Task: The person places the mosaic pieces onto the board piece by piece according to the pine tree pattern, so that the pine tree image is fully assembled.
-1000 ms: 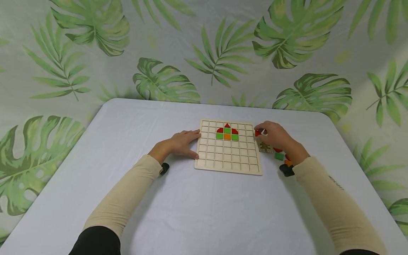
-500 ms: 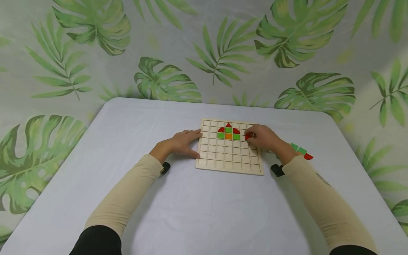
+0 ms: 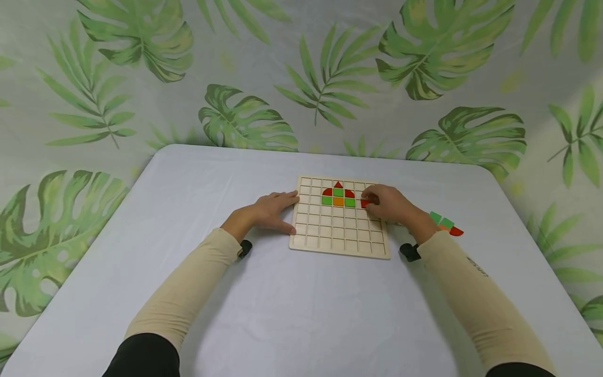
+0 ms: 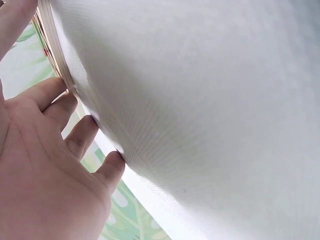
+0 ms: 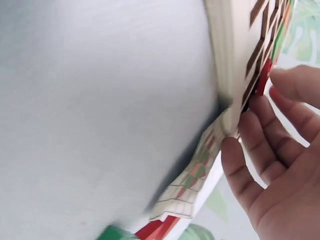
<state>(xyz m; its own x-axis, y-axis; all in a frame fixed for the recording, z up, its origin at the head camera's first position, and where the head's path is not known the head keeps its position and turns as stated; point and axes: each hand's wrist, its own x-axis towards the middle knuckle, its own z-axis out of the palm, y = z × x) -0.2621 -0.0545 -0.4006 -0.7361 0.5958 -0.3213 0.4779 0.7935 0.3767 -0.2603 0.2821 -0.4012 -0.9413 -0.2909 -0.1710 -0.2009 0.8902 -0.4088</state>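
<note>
A wooden grid board (image 3: pixel 325 230) lies on the white table. Spread along its left edge, my left hand (image 3: pixel 269 210) touches the rim with fingers and thumb apart; the left wrist view shows its fingertips (image 4: pixel 115 159) down on the cloth. Over the board's right columns, my right hand (image 3: pixel 392 203) pinches a red piece (image 3: pixel 365 203) between thumb and finger, its exact shape partly hidden. Near the board's top sit a red triangle (image 3: pixel 338 185), a red curved piece (image 3: pixel 349 193) with a matching one opposite, several green squares (image 3: pixel 327 200) and an orange square (image 3: pixel 338 201).
Beside the board's right edge, a patterned card (image 5: pixel 192 172) shows in the right wrist view, largely hidden by my hand in the head view. Loose pieces lie by my right wrist, among them a green one (image 3: pixel 446 223) and a red one (image 3: pixel 456 231).
My right hand has moved left from beside the board to over its right columns, carrying the red piece. Over the last half second it has barely shifted. The left hand stays in place.
</note>
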